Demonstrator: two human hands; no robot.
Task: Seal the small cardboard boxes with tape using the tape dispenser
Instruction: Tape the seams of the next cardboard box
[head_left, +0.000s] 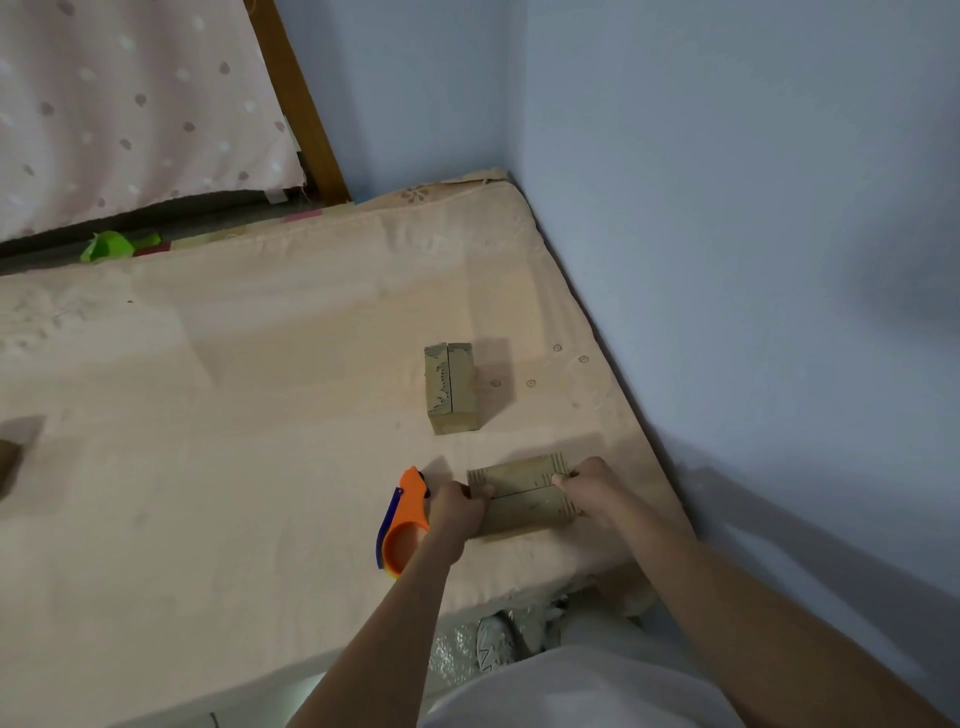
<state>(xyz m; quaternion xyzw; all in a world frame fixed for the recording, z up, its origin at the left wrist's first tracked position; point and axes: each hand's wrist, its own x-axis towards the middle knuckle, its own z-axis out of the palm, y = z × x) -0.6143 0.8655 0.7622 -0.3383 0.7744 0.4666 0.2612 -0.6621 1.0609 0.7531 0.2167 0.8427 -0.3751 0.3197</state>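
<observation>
both hands, left hand (460, 501) and right hand (584, 486), grip the near box (522, 501) by its ends on the mattress (234, 415); light, crushable cardboard, best held at stiff edges; tape dispenser (402, 525) lies left

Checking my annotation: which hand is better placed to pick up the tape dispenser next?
Probably the left. The left hand grips the near box at its left end, right beside the orange tape dispenser; the right hand holds the far end.
</observation>
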